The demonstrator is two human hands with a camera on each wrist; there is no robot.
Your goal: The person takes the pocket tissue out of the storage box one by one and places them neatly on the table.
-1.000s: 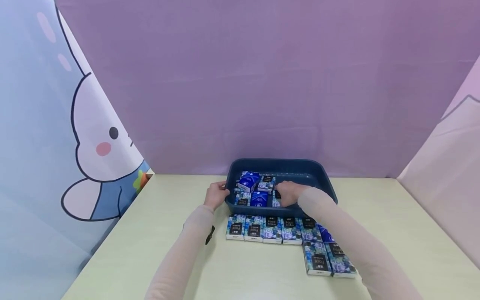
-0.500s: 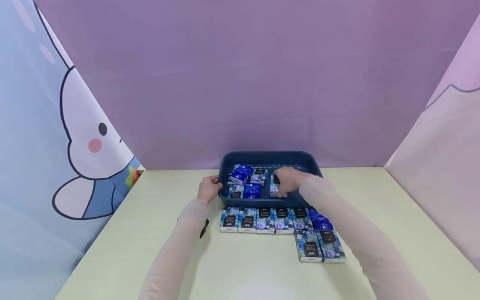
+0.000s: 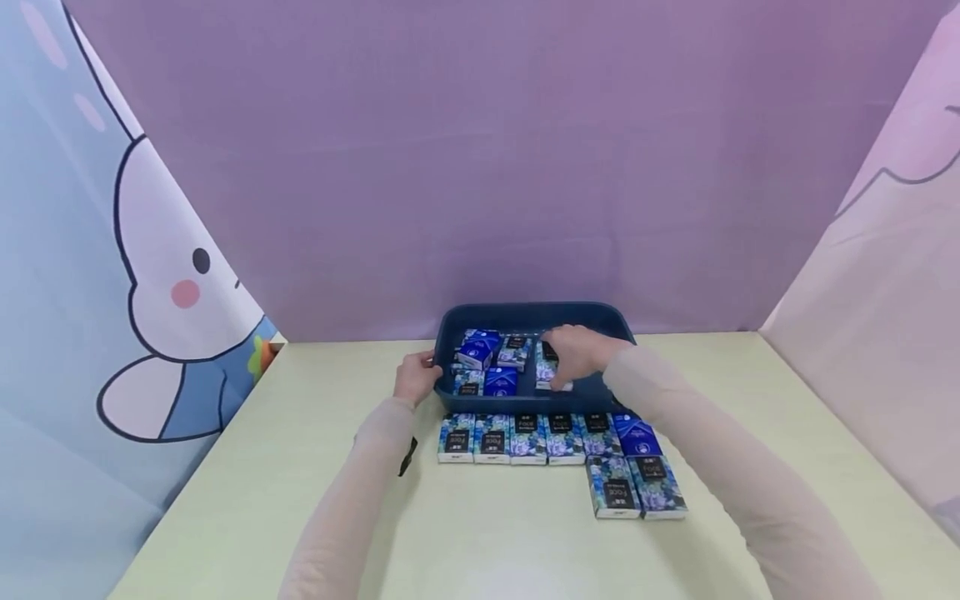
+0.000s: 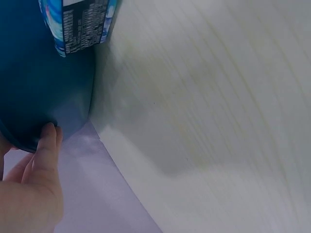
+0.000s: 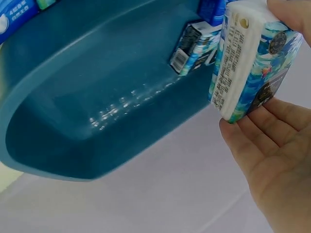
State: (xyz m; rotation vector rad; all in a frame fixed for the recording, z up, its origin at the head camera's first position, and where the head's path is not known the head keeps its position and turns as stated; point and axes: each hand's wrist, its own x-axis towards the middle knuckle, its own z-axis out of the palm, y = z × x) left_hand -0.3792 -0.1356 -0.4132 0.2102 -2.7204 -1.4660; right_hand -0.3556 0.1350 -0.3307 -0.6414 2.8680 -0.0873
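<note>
A dark blue plastic bin (image 3: 525, 406) stands at the back of the table. In the left wrist view my left hand (image 4: 39, 179) pinches the bin's rim at its left end, fingers against the outer wall. My right hand (image 3: 577, 354) is over the bin, holding a flower-printed tissue pack (image 5: 255, 58) between thumb and fingers; in the right wrist view it is tilted and seen from its end. Left of it inside the bin lie several more packs, among them a plain blue tissue pack (image 3: 500, 382) and a flower-printed tissue pack (image 3: 513, 352).
In front of the bin runs a row of tissue packs (image 3: 528, 440), with a blue pack (image 3: 636, 435) at its right end. Two more flower-printed packs (image 3: 613, 487) lie nearer me, below that end. A purple curtain (image 3: 480, 167) hangs behind the table.
My right hand has raised its tissue pack slightly and moved it away from the blue pack beside it. The head view has shifted. My left hand stays at the bin's rim.
</note>
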